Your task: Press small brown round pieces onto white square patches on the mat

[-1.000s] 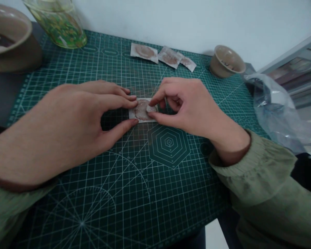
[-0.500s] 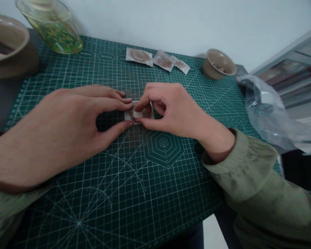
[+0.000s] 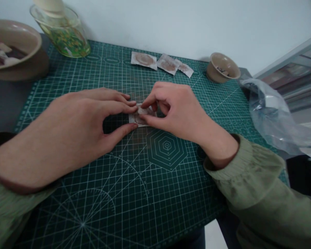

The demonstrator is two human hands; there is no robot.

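Observation:
A small white paper piece (image 3: 132, 118) with brownish smears lies flat on the green cutting mat (image 3: 101, 204). My left hand (image 3: 85, 121) rests over its left side, fingers stretched out and thumb apart, the tips touching its upper and lower edges. Between the thumb and index finger of my right hand (image 3: 173, 107) is a small pale lump (image 3: 143, 111), pinched against the paper's surface. What the lump is made of cannot be made out. My right hand's curled fingers hide the paper's right part.
Several similar brown-stained paper pieces (image 3: 168, 64) lie along the mat's back edge. A small brown bowl (image 3: 216, 72) stands at the back right, a larger bowl (image 3: 33, 64) at the left. Beside that is a patterned glass container (image 3: 69, 41). A clear plastic bag (image 3: 269, 114) hangs at the right.
The whole view has shifted slightly, so everything appears a little further right and lower. My right fingers have moved a little over the paper with the pale lump; my left hand keeps its pose.

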